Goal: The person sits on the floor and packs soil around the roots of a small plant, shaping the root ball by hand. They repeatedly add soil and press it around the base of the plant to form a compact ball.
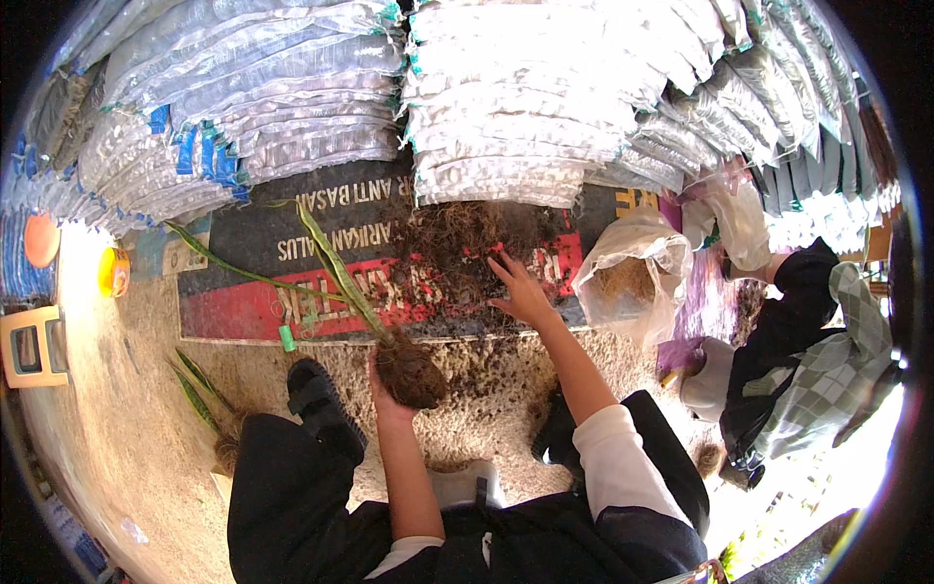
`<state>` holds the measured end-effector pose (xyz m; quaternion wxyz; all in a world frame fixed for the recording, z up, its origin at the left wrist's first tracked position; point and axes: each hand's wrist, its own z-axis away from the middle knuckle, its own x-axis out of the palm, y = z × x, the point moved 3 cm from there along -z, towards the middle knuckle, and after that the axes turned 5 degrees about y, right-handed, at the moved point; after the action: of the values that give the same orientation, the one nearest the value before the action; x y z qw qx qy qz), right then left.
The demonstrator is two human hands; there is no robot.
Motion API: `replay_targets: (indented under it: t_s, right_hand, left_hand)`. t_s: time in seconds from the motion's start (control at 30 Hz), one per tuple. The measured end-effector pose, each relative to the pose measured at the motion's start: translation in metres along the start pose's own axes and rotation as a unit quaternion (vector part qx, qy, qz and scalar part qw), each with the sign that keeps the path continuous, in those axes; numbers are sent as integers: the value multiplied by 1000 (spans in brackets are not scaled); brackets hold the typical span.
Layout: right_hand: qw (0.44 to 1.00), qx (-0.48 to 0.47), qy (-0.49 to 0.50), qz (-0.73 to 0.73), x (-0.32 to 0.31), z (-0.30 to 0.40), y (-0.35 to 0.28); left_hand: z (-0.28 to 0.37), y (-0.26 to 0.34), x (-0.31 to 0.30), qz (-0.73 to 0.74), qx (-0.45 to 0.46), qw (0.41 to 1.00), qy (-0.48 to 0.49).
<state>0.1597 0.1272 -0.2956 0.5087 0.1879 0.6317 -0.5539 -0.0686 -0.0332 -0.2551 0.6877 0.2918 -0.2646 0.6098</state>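
Observation:
My left hand [392,396] holds up a snake plant by its root ball [413,374], the long yellow-edged leaves [337,271] pointing away to the upper left. My right hand [519,290] is spread, fingers apart, over loose dark soil and brown root fibres [474,233] on a printed banner sheet [241,303]. Right of that hand, a clear plastic bag [633,281] stands with its mouth open and brown fibre inside. A green roll-like piece [287,338] lies by the banner's near edge. Another snake plant [208,398] is beside my knee on the left.
Stacked filled plastic sacks [503,109] line the far side. A co-worker in dark clothes [781,350] sits at the right over a purple sheet [704,299]. At the left are a yellow-orange container [114,272] and a cream plastic stool [62,347].

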Motion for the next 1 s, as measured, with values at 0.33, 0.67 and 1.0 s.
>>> replay_targets:
  t_s: [0.33, 0.67, 1.0]
  right_hand:
    - [998, 34, 61, -1, 24, 37, 10]
    - [932, 204, 134, -268, 3, 47, 22]
    - [900, 144, 76, -405, -168, 27, -78]
  left_hand:
    - [0, -4, 9, -35, 28, 999, -19]
    - [13, -13, 42, 21, 6, 997, -76]
    - [80, -37, 135, -88, -13, 991, -104]
